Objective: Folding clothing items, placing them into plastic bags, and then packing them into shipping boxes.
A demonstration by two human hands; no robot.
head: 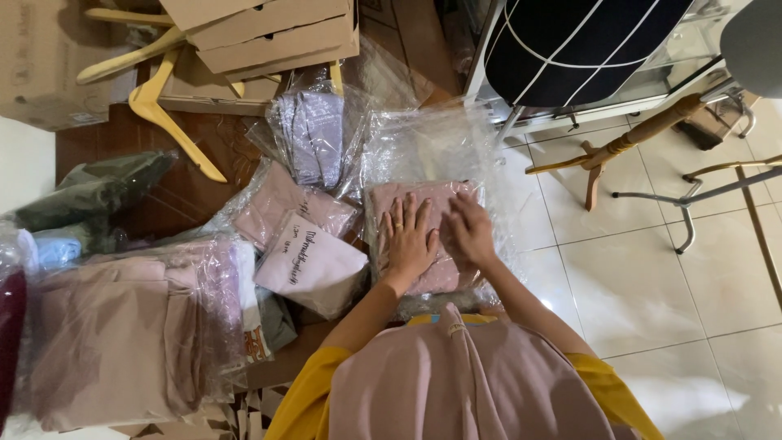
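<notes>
Centrally, left hand [409,238] and right hand [468,231] flat, fingers spread, atop pink folded garment [432,273] inside clear plastic bag [432,143].

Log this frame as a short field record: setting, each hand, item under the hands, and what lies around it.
setting: white tiled floor beside dark wooden boards, seen from above
left hand: flat, palm down, ring on one finger, pressing on the folded pink garment in a clear plastic bag
right hand: flat on the same bag, touching the left hand
grip: none, both hands open
left of bag: pale sheet with handwriting, bagged lilac garment, large bagged pink stack
behind: brown cardboard boxes, yellow wooden hangers
</notes>
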